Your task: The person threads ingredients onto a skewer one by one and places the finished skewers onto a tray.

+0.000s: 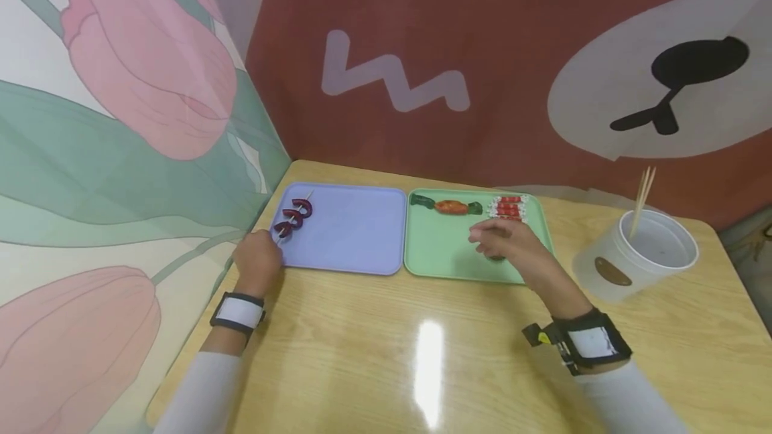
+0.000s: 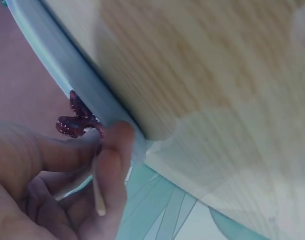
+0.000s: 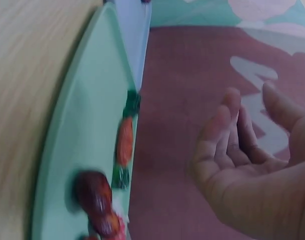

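My left hand point(image 1: 258, 258) is at the near left corner of the lavender tray point(image 1: 356, 233). Its thumb and finger pinch the lower end of a thin wooden skewer point(image 2: 97, 192), whose tip sticks out below them. Dark red, curved, glossy pieces point(image 1: 293, 218) are threaded on it, lying over the tray. Above the green tray point(image 1: 443, 253) hovers my right hand point(image 1: 512, 243), fingers loosely bent and holding nothing. On that tray are an orange piece point(image 1: 451, 207) between dark green ends, red-and-white pieces point(image 1: 508, 207) and a glossy brown-red piece point(image 3: 94, 195), mostly hidden by the hand in the head view.
A white bucket point(image 1: 603, 270) with a brown oval mark stands to the right of the green tray. Several thin wooden sticks point(image 1: 642, 196) lean inside it. Printed walls border the wooden table point(image 1: 350, 340) at the back and left.
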Tool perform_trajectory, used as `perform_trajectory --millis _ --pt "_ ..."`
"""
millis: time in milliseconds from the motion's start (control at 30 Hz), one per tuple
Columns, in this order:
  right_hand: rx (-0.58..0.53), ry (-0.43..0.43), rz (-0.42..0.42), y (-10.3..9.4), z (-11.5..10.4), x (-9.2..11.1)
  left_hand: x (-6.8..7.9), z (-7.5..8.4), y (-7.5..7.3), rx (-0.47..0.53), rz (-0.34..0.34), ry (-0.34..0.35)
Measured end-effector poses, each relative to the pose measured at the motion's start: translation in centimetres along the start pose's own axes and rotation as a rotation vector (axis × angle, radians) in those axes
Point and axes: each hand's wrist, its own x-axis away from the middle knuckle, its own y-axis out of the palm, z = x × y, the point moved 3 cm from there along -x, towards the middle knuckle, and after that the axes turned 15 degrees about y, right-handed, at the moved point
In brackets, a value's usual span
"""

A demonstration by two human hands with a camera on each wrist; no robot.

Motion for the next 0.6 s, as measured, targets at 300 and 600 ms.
perform_trajectory --millis 300,600 --pt "0.201 -0.014 0.299 -6.2 1.8 0.3 0.0 -0.3 0.2 -0.058 -0.127 -0.02" --pt "0.359 -0.066 0.39 -7.9 2.7 2.1 0.7 -0.7 -0.2 0.008 -0.073 0.031"
